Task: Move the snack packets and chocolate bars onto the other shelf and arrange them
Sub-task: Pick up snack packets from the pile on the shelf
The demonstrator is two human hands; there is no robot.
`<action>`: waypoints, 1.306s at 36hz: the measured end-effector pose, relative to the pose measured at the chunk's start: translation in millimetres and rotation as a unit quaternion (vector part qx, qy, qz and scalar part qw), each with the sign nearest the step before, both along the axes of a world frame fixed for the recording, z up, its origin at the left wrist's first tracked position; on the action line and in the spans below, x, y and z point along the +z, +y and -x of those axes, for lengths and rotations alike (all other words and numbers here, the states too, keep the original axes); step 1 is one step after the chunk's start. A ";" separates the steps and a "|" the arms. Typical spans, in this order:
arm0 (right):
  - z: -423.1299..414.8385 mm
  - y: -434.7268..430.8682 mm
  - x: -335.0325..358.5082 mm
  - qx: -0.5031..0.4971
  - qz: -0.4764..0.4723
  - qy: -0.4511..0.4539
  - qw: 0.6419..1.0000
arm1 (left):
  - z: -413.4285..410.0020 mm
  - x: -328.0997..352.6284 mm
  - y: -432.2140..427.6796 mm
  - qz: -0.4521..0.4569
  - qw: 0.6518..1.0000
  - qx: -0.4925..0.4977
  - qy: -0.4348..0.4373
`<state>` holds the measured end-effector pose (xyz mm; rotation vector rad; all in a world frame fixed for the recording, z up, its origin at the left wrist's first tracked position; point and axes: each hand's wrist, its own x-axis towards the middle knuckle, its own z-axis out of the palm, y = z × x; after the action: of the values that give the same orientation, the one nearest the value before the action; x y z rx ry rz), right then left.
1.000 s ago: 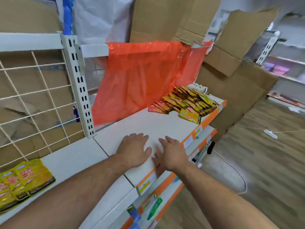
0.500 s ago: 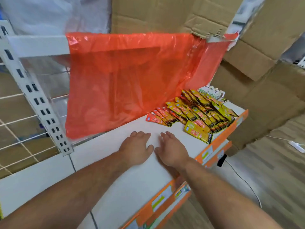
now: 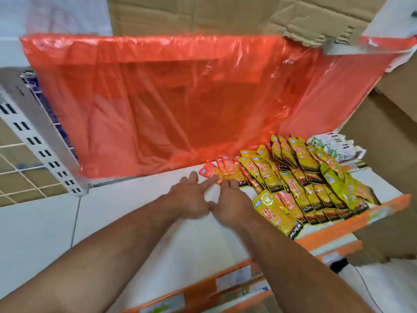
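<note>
Two hands reach side by side over the white shelf (image 3: 140,224), thumbs almost meeting. On the left hand (image 3: 191,198) the fingers are straight and spread, holding nothing; the forefinger tip is at the edge of the red packets (image 3: 225,169), though contact cannot be told. The right hand (image 3: 233,203) is flat as well, its fingers relaxed, tips just beside the same red packets, with nothing in its grasp. To the right lie yellow packets (image 3: 304,179) in overlapping rows, reaching the shelf's orange front strip (image 3: 352,219). Behind them, at the far right corner, sit white-and-green packets (image 3: 336,150). An orange plastic sheet (image 3: 169,105) hangs behind the shelf, cardboard (image 3: 203,14) above it.
</note>
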<state>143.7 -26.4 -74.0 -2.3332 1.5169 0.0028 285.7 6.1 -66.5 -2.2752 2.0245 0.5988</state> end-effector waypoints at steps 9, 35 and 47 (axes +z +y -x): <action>5.7 -2.8 -5.6 0.075 0.022 -0.001 0.997 | 9.7 2.0 -15.2 -0.030 0.998 0.053 -0.026; 1.1 30.3 1.1 0.043 0.083 -0.053 0.994 | -8.1 11.1 29.9 0.090 0.995 0.013 0.029; -4.7 11.6 14.9 -0.126 0.001 -0.029 0.992 | -25.8 -2.6 49.3 0.077 0.982 0.015 0.172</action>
<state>148.4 -14.8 -59.1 -2.1072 1.7715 -0.1284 311.5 55.4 -69.1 -2.4344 2.2617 0.9268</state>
